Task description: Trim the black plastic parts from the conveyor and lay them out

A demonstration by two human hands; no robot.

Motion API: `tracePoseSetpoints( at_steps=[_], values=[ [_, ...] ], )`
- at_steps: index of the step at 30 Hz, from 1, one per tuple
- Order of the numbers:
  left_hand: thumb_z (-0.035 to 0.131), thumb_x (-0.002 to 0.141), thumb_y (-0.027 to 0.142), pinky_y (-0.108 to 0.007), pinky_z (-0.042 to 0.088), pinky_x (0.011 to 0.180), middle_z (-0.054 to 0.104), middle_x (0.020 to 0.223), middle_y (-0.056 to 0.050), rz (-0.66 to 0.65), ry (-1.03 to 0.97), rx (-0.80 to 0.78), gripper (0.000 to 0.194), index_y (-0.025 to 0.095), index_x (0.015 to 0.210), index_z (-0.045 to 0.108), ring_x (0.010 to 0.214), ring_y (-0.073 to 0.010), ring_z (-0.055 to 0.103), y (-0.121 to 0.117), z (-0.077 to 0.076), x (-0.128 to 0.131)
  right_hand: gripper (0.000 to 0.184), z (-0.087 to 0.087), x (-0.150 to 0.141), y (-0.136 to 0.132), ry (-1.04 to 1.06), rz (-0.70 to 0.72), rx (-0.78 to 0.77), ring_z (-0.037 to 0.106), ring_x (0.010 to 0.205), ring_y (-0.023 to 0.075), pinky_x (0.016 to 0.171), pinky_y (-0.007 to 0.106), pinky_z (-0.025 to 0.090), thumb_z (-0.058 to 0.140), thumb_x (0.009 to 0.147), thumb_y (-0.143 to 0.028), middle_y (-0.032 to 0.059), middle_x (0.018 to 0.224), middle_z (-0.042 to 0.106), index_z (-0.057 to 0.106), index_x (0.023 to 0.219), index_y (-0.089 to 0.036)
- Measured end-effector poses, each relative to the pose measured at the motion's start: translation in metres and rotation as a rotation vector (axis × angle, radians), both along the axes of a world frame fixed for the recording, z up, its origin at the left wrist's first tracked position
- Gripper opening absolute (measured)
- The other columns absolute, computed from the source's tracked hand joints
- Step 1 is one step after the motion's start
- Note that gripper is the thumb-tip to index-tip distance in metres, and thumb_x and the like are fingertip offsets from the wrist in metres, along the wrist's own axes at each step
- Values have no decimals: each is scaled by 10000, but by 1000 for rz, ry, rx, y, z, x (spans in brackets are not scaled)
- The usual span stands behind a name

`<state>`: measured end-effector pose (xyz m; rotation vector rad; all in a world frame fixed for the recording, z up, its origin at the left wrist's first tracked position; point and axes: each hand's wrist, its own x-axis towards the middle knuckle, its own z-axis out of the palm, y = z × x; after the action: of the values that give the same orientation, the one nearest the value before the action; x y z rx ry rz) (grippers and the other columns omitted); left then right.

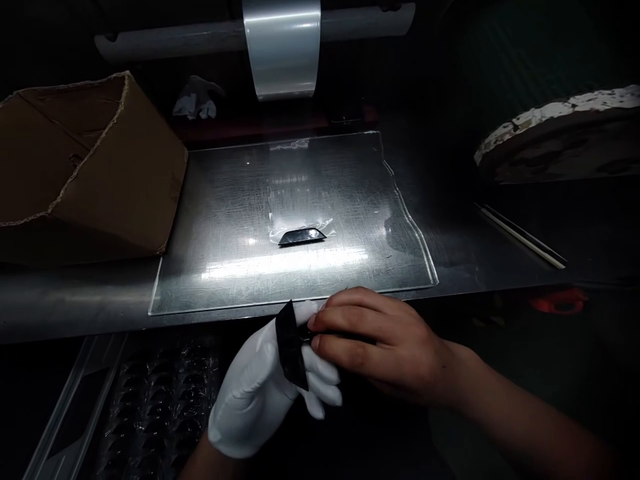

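Nearest, below the front edge of the table (75,303), the left hand (253,387), in a white glove, holds a black piece (291,353) with slanted ends; its grip is closed around the piece, which stands tilted, one pointed end up. The bare right hand (387,343) reaches in from the right, its grip drawn nearly closed, fingertips on a small dark part (305,335) at the piece's right side. To the left of the gloved hand, lower than the table's front edge, lies a tray (155,400) of dark, shiny rounded shapes in rows. A red object (559,301) with a loop shows dimly below the front edge, toward the right.

On the table, a scratched glass sheet (225,200) runs close along the front edge, its right side uneven. A second black piece (301,237) lies flat near the sheet's middle, at clear film (287,217). Thin strips (523,237) lie well beyond the sheet's right edge. An open cardboard box (125,180) stands at the sheet's left edge. Past the sheet's far edge are a crumpled white item (195,100) near the far left corner and, higher up, a glossy roll (283,53) on a bar (175,41).
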<state>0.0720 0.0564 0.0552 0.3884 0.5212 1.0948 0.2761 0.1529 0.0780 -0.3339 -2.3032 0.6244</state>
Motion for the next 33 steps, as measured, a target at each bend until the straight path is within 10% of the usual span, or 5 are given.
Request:
tracePoseSetpoints(
  at_steps=[13, 19, 23, 33],
  values=[
    [579, 1054, 381, -171, 594, 642, 824, 953, -99, 26, -93, 164, 428, 182, 1431, 613, 814, -179, 805, -2, -2, 14, 240, -4, 6, -18, 113, -21, -135, 673, 1082, 216, 946, 364, 583, 657, 970, -45, 113, 1129, 750, 682, 1199, -113],
    [681, 990, 404, -184, 559, 595, 815, 935, -86, 37, 33, 162, 426, 248, 1384, 640, 771, -190, 791, -30, -2, 9, 269, -3, 3, -37, -11, 25, -1078, 633, 833, 141, 737, 258, 531, 688, 998, -414, 32, 975, 697, 702, 1135, -183],
    [802, 894, 459, -242, 573, 627, 807, 873, -97, -4, 308, 33, 442, 210, 1247, 711, 746, -206, 766, -52, 4, 7, 323, -16, -5, -54, -25, 121, -1339, 534, 726, 109, 649, 228, 434, 783, 899, -461, -12, 818, 608, 685, 931, -154],
    [860, 830, 413, -351, 622, 949, 822, 1147, -54, 183, 975, -93, 405, 241, 1190, 794, 1045, -273, 772, -53, 20, 23, 95, -12, 0, -76, -81, -200, -225, 546, 701, 144, 633, 287, 421, 611, 1022, -235, 23, 795, 638, 650, 972, -164]
  ],
)
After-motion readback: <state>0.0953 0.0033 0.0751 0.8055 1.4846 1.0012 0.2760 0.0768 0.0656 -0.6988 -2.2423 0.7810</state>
